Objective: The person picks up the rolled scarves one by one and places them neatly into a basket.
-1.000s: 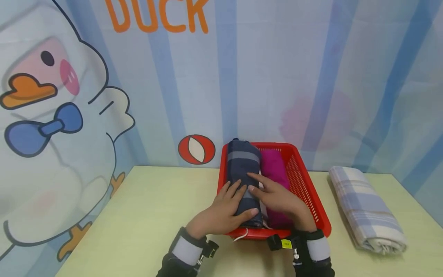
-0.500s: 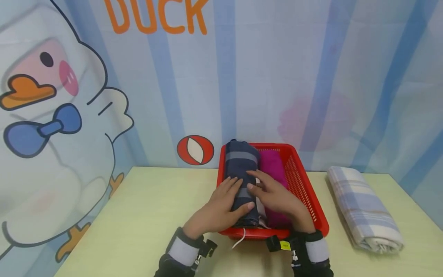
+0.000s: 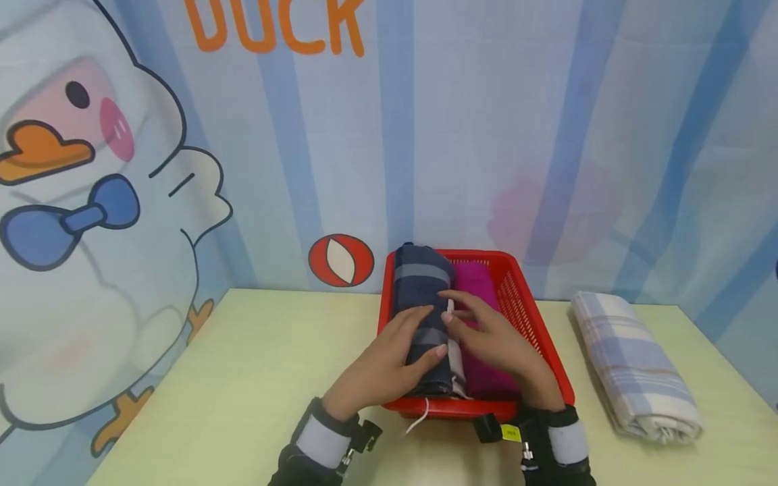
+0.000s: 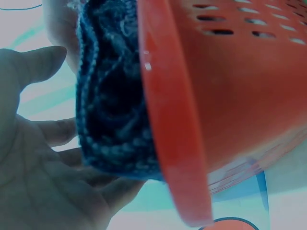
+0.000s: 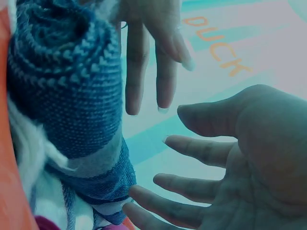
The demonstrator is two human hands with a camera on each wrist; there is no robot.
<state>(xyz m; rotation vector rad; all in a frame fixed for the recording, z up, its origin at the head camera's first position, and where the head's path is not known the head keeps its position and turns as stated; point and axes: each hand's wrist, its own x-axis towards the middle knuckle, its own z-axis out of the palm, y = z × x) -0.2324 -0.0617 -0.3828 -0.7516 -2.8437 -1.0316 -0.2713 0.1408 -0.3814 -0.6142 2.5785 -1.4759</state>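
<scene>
A rolled dark blue cloth [image 3: 422, 287] with grey stripes lies lengthwise along the left side of a red plastic basket [image 3: 450, 408]. My left hand [image 3: 385, 361] reaches over the basket's left rim, fingers fairly straight along the roll. In the left wrist view, the roll's end [image 4: 115, 105] stands by the rim, fingers beside it. My right hand [image 3: 501, 343] hovers at the roll's right side, fingers spread and loosely bent; the right wrist view shows its fingertips close to the roll [image 5: 72, 100]. A magenta cloth [image 3: 477, 283] lies right of it, with a whitish cloth [image 3: 456, 368] between.
A rolled white and light-blue plaid cloth [image 3: 638, 368] lies on the pale yellow table [image 3: 243, 385] right of the basket. A white cord [image 3: 417, 418] hangs over the basket's front rim. Behind stands a backdrop [image 3: 474, 135] printed with a duck.
My right hand has shifted slightly right, away from the dark blue roll. My left fingers have moved a little further over the roll. The cloths stay in place in the basket.
</scene>
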